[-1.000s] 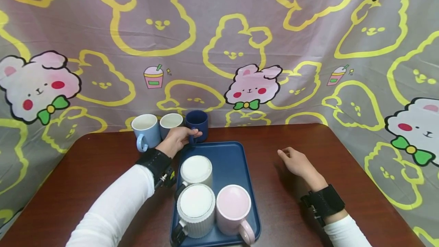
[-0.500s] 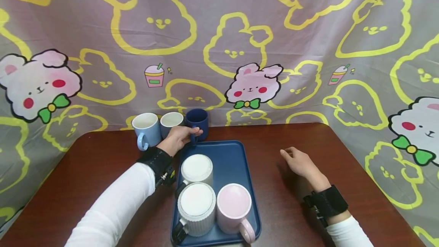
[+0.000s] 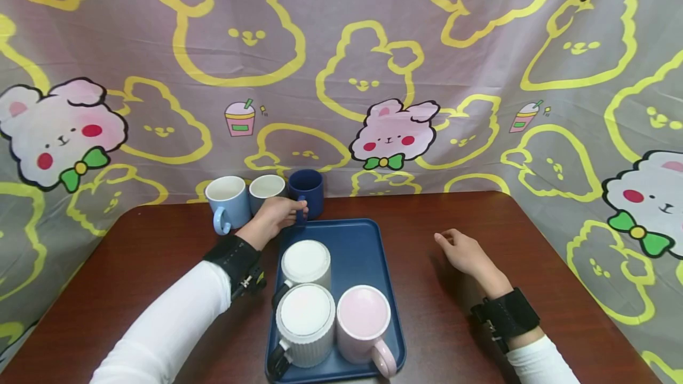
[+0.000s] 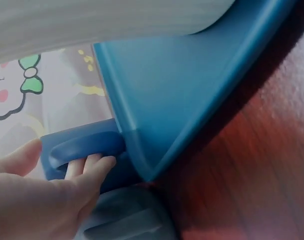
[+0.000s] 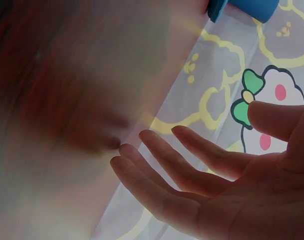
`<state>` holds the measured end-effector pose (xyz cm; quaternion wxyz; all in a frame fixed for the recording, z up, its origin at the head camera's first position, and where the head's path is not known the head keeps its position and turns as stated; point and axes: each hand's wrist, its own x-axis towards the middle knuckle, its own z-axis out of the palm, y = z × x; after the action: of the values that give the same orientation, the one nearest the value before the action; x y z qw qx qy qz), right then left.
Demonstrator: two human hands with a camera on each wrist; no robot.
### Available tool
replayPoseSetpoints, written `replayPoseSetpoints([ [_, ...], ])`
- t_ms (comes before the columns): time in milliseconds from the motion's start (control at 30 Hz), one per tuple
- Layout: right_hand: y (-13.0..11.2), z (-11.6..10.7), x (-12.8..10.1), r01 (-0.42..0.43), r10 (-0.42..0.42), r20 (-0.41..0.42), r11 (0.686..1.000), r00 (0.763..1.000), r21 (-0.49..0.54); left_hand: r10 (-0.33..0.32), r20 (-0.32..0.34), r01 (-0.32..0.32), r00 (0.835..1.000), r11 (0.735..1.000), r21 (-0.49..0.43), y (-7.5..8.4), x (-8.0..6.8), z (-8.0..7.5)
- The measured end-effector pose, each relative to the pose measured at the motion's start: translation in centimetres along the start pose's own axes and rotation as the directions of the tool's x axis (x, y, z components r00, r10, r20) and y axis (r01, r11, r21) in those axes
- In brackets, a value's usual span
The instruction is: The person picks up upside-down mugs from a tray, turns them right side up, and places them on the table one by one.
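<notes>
No writing can be read on any mug. The left hand (image 3: 274,213) curls its fingers (image 4: 94,165) through the handle of the dark navy ceramic mug (image 3: 306,191), which stands on the dark red wooden table (image 3: 469,212) at its far edge, just beyond the blue plastic tray (image 3: 363,248). A grey mug (image 3: 265,188) stands just left of it. The right hand (image 3: 464,252), fingers loosely spread, rests on bare table right of the tray.

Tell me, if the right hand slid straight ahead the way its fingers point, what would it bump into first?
Probably the blue tray. The right hand rests open on the table, fingers aimed left toward the tray's right edge, with bare wood between them. Depth is hard to judge.
</notes>
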<state>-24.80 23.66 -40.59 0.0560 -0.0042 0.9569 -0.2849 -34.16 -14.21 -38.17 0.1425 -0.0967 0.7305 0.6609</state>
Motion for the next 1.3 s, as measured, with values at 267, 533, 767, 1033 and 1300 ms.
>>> replayPoseSetpoints([
  [267, -0.2, 0.0, 0.0, 0.002, -0.002, -0.003, 1.000, 1.000, 0.011, 0.057, 0.026, -0.060, 0.998, 0.990, 0.127, 1.1, -1.7, -0.6],
  [533, -1.2, 0.3, 0.6, 0.021, -0.021, -0.005, 0.999, 1.000, 0.023, 0.140, -0.097, -0.115, 0.985, 0.968, 0.224, 1.3, -4.3, -1.4],
  [767, -1.7, 0.6, 1.0, 0.034, -0.034, -0.012, 0.999, 0.999, 0.028, 0.195, -0.083, -0.174, 0.977, 0.961, 0.213, 0.7, -6.2, -1.7],
  [1033, -2.7, 1.0, 1.3, 0.048, -0.047, -0.018, 0.998, 0.999, 0.033, 0.217, -0.041, -0.203, 0.975, 0.955, 0.218, 0.0, -7.8, -2.0],
  [1300, -3.6, 1.4, 1.4, 0.058, -0.058, -0.011, 0.997, 0.998, 0.048, 0.270, -0.074, -0.236, 0.960, 0.923, 0.303, -1.1, -9.3, -2.4],
])
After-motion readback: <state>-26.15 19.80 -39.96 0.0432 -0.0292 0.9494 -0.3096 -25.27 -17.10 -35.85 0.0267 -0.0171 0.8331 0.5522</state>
